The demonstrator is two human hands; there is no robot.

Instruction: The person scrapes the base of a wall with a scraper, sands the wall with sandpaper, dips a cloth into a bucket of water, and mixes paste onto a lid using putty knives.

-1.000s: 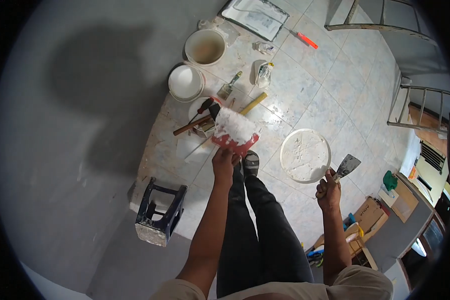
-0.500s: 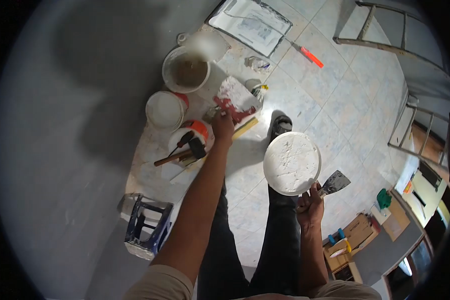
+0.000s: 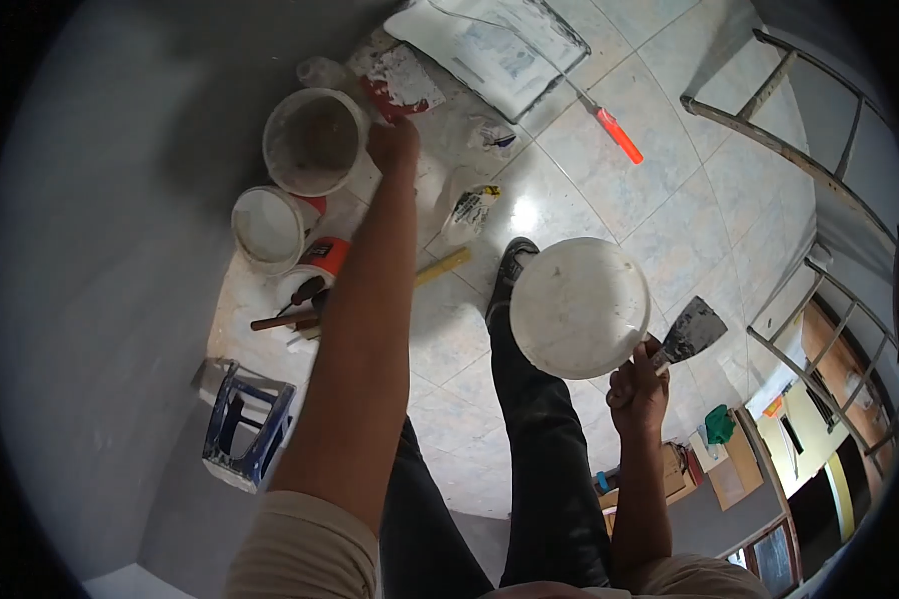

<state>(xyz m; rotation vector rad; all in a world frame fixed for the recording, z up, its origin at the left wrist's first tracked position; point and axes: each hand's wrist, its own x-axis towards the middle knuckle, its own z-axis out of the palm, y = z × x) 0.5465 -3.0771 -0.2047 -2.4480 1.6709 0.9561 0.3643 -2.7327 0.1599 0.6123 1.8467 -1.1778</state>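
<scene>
My left hand (image 3: 395, 145) reaches forward, closed on a red plastering trowel (image 3: 428, 92) smeared with white plaster; my fingers hide its handle. Just left of that hand stands a white bucket (image 3: 317, 140) with residue on its inner wall. My right hand (image 3: 637, 394) is closed on the rim of a round white lid (image 3: 579, 309) and on a putty knife (image 3: 694, 331). The knife's stained blade points up and to the right beyond the lid. The lid shows a mostly smooth face towards me, above my leg.
Along the wall at left are another white tub (image 3: 268, 230), a red-and-white bucket (image 3: 325, 258) with tools on it, and a blue stool (image 3: 250, 424). A paint tray (image 3: 489, 50) and an orange-handled roller (image 3: 619, 135) lie ahead. Metal ladders (image 3: 789, 135) stand at right.
My left hand has moved forward and left with the trowel, past the bucket. The lid's rough plaster-coated face has given way to a smooth one. The view has shifted slightly.
</scene>
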